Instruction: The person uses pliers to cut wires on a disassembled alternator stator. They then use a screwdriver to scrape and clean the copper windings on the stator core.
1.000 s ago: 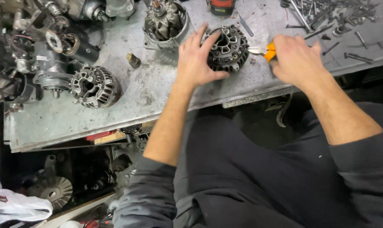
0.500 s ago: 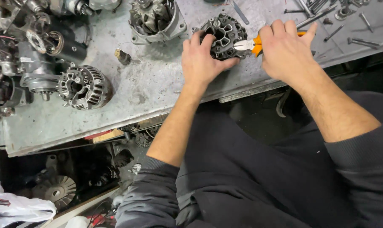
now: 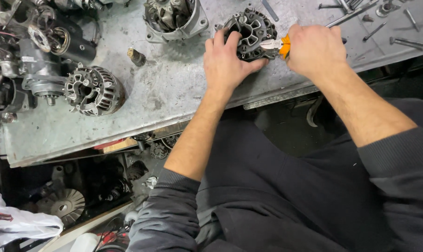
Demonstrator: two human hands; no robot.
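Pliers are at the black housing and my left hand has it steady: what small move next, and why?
Probably close the orange-handled pliers on whatever their tips touch at the rim of the black alternator housing. The left hand already braces it on the metal bench, and the right hand grips the handles.

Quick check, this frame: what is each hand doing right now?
Left hand: closed around the black alternator housing, steadying it on the bench.
Right hand: closed on orange-handled pliers, tips at the housing.
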